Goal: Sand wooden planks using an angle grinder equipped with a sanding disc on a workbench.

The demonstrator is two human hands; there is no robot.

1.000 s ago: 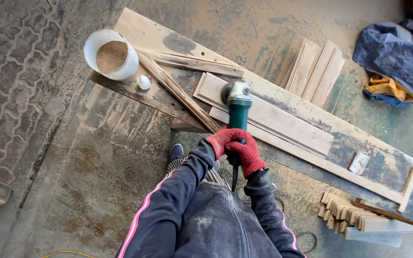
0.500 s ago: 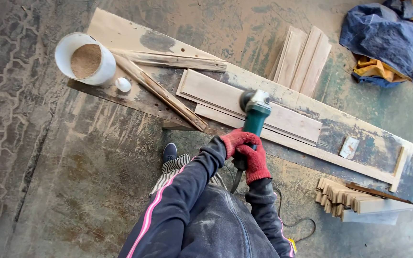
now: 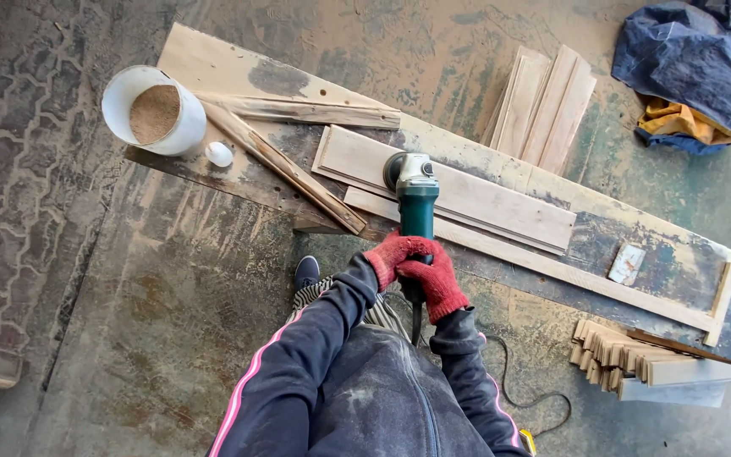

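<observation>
A green angle grinder (image 3: 414, 196) rests its grey head on a pale wooden plank (image 3: 475, 193) lying on a long dusty workbench (image 3: 213, 63). Both hands wear red knit gloves and wrap the grinder's rear handle together. My left hand (image 3: 391, 253) is on the left side of the handle, and my right hand (image 3: 436, 280) grips just behind it. The black cord (image 3: 509, 389) trails down past my legs to the floor. The grinder's disc is hidden under its head.
A white bucket of sawdust (image 3: 154, 110) and a small white ball (image 3: 219, 154) sit at the bench's left end beside two rough wooden strips (image 3: 285, 165). More planks (image 3: 543, 106) lie behind the bench, a stack of wood pieces (image 3: 636, 360) on the floor at right, blue cloth (image 3: 695, 68) far right.
The grinder slid right along the plank, then back left toward the plank's left end. Both hands stayed on the handle throughout.
</observation>
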